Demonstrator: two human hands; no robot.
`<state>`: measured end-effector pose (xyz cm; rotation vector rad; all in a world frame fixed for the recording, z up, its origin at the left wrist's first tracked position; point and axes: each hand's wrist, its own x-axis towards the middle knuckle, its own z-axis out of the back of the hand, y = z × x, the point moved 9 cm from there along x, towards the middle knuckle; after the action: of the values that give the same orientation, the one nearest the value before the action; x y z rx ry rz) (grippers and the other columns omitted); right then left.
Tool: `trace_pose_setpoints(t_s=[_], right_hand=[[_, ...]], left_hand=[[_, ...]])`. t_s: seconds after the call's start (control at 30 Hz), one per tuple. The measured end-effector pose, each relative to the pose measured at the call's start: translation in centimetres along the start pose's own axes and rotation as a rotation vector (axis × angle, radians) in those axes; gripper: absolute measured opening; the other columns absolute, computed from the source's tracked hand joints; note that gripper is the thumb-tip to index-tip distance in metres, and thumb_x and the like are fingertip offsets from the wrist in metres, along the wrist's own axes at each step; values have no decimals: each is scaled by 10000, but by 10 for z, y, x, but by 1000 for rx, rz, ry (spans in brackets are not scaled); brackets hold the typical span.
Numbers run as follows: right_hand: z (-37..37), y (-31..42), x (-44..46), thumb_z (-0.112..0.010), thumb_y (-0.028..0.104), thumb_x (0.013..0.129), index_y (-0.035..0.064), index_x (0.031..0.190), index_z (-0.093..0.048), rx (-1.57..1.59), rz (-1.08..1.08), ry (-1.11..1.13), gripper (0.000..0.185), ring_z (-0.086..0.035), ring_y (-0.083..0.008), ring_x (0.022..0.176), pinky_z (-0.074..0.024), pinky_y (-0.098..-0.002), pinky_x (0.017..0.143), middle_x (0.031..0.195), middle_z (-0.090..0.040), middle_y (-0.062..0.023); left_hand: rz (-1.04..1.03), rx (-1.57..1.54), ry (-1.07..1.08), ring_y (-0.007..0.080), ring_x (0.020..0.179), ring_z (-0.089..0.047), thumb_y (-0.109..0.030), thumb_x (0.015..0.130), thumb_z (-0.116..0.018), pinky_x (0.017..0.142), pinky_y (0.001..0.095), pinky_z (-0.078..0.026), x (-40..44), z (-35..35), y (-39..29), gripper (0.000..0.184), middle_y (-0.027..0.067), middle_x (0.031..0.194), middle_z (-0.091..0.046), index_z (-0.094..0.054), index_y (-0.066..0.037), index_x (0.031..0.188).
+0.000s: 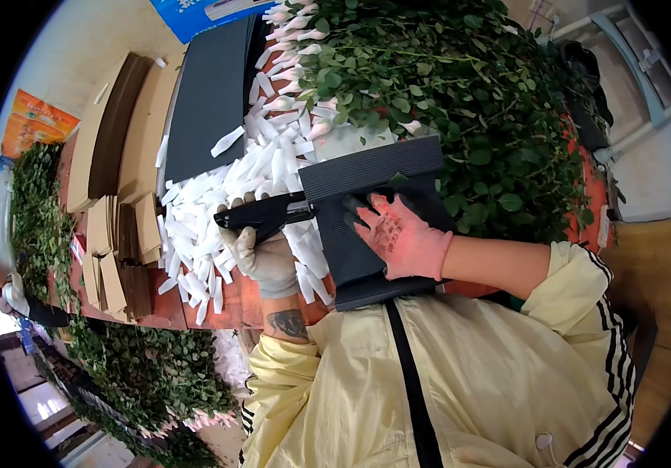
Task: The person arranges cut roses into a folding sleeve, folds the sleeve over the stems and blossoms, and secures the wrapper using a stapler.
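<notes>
Filling the bottom of the view, a pale yellow jacket [491, 366] is cut off by the frame. A thick mass of leafy stems [437, 70] covers the far right of the red table [238, 306], so dense that single stems are hard to follow and the surface beneath is hidden. More greenery [140, 363] runs along the lower left, where a second person [19, 295] is small and blurred. Dark boards [210, 93] lie left of the stems, below a blue sheet [195, 14] cropped by the border, with brown cardboard [144, 117] beyond them. A loose heap of white sleeves [203, 204] crowds the space between boards and hands, hiding much of the table there. The black ridged sheet [374, 168] lies folded just in front of the jacket; the right hand [401, 238], in a pink glove with dark fingers, rests open and flat on it, covering its middle. The left hand [263, 256], in a whitish glove, grips what looks like a black stapler [251, 216], its palm side hidden; the tool's metal end is at the sheet's left edge, but whether they touch is unclear.
</notes>
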<state>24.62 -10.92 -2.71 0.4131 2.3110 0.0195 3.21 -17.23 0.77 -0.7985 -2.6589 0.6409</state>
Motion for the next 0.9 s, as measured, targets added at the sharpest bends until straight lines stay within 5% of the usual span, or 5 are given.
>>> trace_pose_setpoints(t_s=[0.1,0.2,0.4,0.73,0.9], right_hand=[[-13,-13,0,-349,554,926,283,1251,-464,511,-219,208,438,-333,-194,1277,-226,-408,1089,1319,-443,37],[-3,2,-1,-330,561,921,233,1247,-473,-97,50,41,484,-330,-206,1282,-225,-411,1084,1323,-442,5],[-32,-1,-18,-313,599,872,99,1271,-436,2644,-324,83,651,-309,-284,1287,-211,-452,1069,1355,-405,-91],[-25,-5,-12,-449,671,763,-4,1327,-383,2843,-524,-73,882,-228,-423,1322,-228,-561,1039,1432,-308,-184],[-33,-3,-17,-459,676,743,0,1359,-340,2950,-475,-139,923,-175,-462,1341,-185,-584,1055,1452,-263,-220]], left_hand=[[-18,-27,57,300,1185,-488,-59,751,-538,1071,528,-308,2,-11,-1,538,107,1223,-542,-448,-105,1279],[-16,8,97,297,1202,-473,-57,743,-535,1085,531,-286,6,-15,2,559,98,1246,-529,-439,-105,1292],[0,-24,184,270,1122,-509,1,727,-547,1080,511,-299,12,-25,7,528,91,1118,-550,-459,-93,1239],[21,123,-82,185,783,-535,15,838,-523,797,381,-464,33,-6,13,147,49,814,-531,-452,-106,882],[-42,20,-60,226,998,-549,-47,873,-516,995,430,-401,37,22,6,323,74,1026,-553,-472,-89,1191]])
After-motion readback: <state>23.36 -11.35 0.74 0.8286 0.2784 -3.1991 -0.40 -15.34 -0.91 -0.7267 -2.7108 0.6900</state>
